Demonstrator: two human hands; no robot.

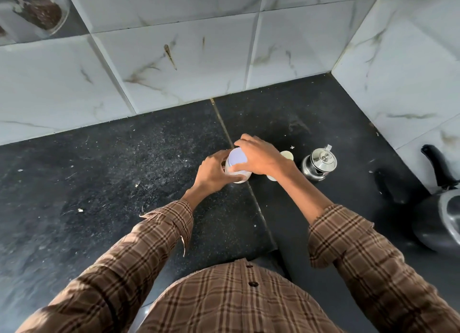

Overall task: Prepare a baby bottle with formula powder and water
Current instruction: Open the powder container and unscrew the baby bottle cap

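Observation:
A round white container with a pale lavender lid [237,159] stands on the black stone counter [124,183]. My left hand [214,172] grips its side from the left. Over the right half of the lid lies my right hand [258,156], fingers curled around the rim. Just behind my right wrist a cream-coloured bottle-like object [287,155] stands, mostly hidden, so I cannot tell what it is. A small shiny steel kettle [319,164] with a lid knob and spout stands to the right of it.
A dark pressure cooker with a black handle [440,208] sits at the counter's right edge. White marble-pattern tiled walls [174,66] meet in a corner at the back right. Crumbs dot the counter. A glass jar of dark contents [39,9] shows at the top left.

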